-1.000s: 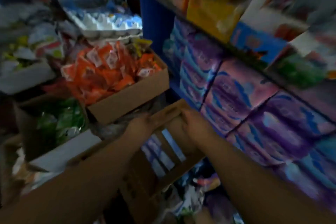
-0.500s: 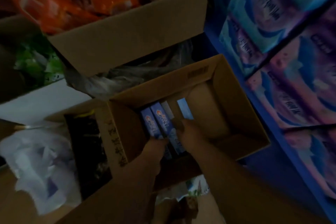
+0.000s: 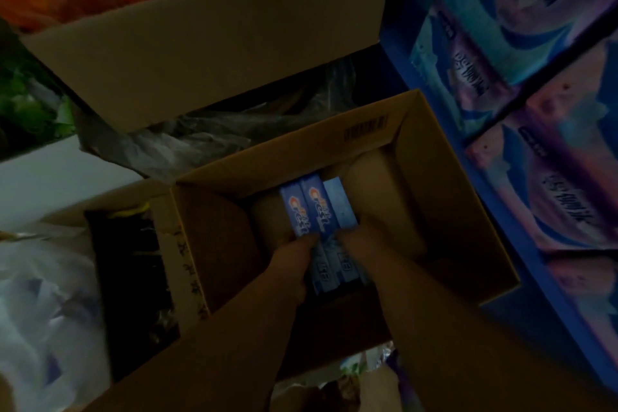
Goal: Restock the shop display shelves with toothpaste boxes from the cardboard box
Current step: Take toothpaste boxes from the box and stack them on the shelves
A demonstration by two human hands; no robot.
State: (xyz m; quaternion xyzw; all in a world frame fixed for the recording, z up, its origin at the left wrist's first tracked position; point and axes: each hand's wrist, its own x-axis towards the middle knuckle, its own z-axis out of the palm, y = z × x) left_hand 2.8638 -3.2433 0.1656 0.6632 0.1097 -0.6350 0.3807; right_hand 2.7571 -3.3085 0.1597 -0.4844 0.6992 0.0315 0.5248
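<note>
An open brown cardboard box sits low in front of me in the head view. Inside it lie blue toothpaste boxes, side by side, long sides toward me. Both my hands are down in the box at the near ends of the toothpaste boxes. My left hand grips them from the left, fingers curled round their ends. From the right side my right hand clasps the same bundle. The lower ends of the boxes are hidden between my hands.
A larger cardboard box of orange packets stands just behind. Blue shelving with purple and pink packs runs along the right. White plastic bags and a dark bag lie on the left. The scene is dim.
The camera has tilted down and come closer to the box. Both hands have closed in on the toothpaste boxes, gathering them together in the middle of the box.
</note>
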